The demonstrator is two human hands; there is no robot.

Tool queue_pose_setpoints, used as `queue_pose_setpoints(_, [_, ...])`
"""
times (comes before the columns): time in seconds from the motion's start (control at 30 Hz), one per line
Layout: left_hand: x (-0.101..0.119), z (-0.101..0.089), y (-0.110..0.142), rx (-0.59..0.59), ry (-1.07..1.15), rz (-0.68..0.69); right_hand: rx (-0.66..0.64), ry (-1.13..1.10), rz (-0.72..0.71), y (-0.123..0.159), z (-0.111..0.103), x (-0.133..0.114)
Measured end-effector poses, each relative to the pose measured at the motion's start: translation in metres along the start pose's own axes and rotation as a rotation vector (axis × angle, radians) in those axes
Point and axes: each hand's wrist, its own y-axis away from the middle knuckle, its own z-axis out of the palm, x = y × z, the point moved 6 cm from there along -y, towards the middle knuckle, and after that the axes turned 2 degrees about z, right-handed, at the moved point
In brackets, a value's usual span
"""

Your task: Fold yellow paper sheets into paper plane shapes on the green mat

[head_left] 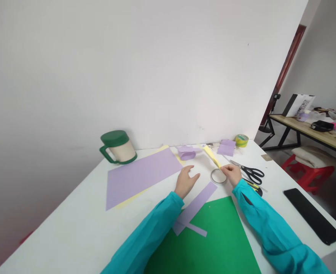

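Observation:
My left hand (185, 182) hovers over the middle of the table, thumb and fingers apart with nothing between them. In my right hand (232, 174), thumb and fingertips pinch the lower end of a yellow paper strip (212, 155). Just below that strip lies a thin tape ring (218, 176). Beyond my left hand stands a folded purple paper piece (187, 153). Nearer to me, a wide purple paper strip (199, 201) and a narrow one (196, 230) lie partly over a green sheet (213, 243).
A large purple sheet (142, 175) covers yellow paper at left, beside a green-lidded mug (118, 147). Rightward are black scissors (250, 173), a yellow-black cutter (255, 186), a tape roll (241, 140), a purple piece (226, 147) and a long black object (312, 215). A wall closes off the back.

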Motion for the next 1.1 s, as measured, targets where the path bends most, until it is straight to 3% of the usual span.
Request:
queue_pose_setpoints(0.13, [0.017, 0.033, 0.024, -0.18, 0.256, -0.001, -0.231, -0.354, 0.01, 0.023, 0.023, 0.001])
queue_pose_setpoints(0.23, [0.03, 0.051, 0.033, -0.231, 0.362, 0.024, -0.3, -0.525, 0.025, 0.037, 0.039, -0.003])
queue_pose_setpoints(0.33, [0.034, 0.06, 0.034, -0.239, 0.38, 0.031, -0.245, -0.581, 0.053, 0.041, 0.042, -0.005])
queue_pose_setpoints(0.43, [0.028, 0.055, 0.028, -0.241, 0.317, 0.036, -0.103, -0.546, 0.076, 0.033, 0.029, -0.001])
queue_pose_setpoints(0.53, [0.011, 0.025, 0.015, -0.155, 0.173, 0.055, 0.068, -0.446, 0.101, 0.019, 0.001, 0.005])
queue_pose_setpoints(0.63, [-0.011, -0.031, -0.001, -0.004, 0.0, 0.046, 0.139, -0.36, 0.149, 0.001, -0.02, 0.008])
queue_pose_setpoints(0.77, [-0.04, -0.106, -0.005, 0.137, -0.127, -0.037, 0.028, -0.318, 0.208, -0.026, -0.009, 0.003])
queue_pose_setpoints(0.87, [-0.047, -0.129, 0.004, 0.172, -0.109, -0.065, -0.085, -0.354, 0.23, -0.028, 0.01, -0.002])
queue_pose_setpoints(0.97, [-0.036, -0.114, 0.014, 0.11, -0.015, -0.065, -0.223, -0.436, 0.232, -0.012, 0.027, -0.005])
queue_pose_setpoints(1.1, [0.001, -0.043, 0.027, -0.165, 0.209, -0.077, -0.342, -0.558, 0.169, 0.018, 0.043, -0.014])
